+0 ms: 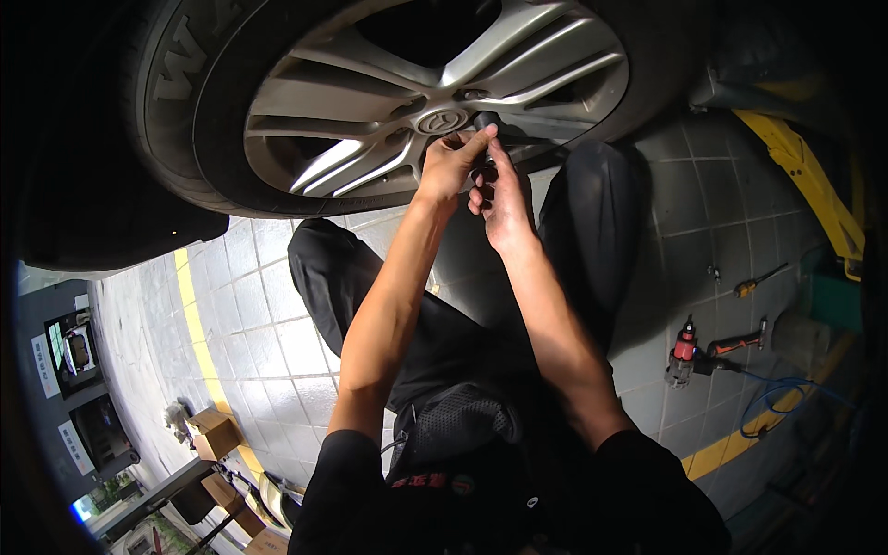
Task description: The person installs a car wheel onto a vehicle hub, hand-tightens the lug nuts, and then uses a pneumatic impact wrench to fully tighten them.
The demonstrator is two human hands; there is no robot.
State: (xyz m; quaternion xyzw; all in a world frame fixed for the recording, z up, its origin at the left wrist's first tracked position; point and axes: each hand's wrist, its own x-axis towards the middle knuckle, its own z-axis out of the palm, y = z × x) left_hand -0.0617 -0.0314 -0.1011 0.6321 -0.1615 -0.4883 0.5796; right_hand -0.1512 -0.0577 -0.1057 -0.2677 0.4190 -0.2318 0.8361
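A car wheel with a silver spoked rim [338, 97] and a black tyre [190, 120] stands in front of me, its round centre cap [442, 121] in the middle. Just right of the cap, a short dark cylindrical piece [485, 120] sits at a lug hole, possibly a socket. My left hand [449, 168] is closed, thumb and fingers pinching at this piece. Right beside it, my right hand [504, 203] reaches up with fingertips on the same piece, its lower fingers curled. The fingers partly hide the piece, so its exact kind is unclear.
On the tiled floor to the right lie a red and black power tool [684, 347], an orange-handled tool [737, 343], a yellow-handled screwdriver [757, 281] and a blue hose [777, 398]. A yellow metal arm [800, 176] stands far right. Cardboard boxes [214, 433] are at lower left.
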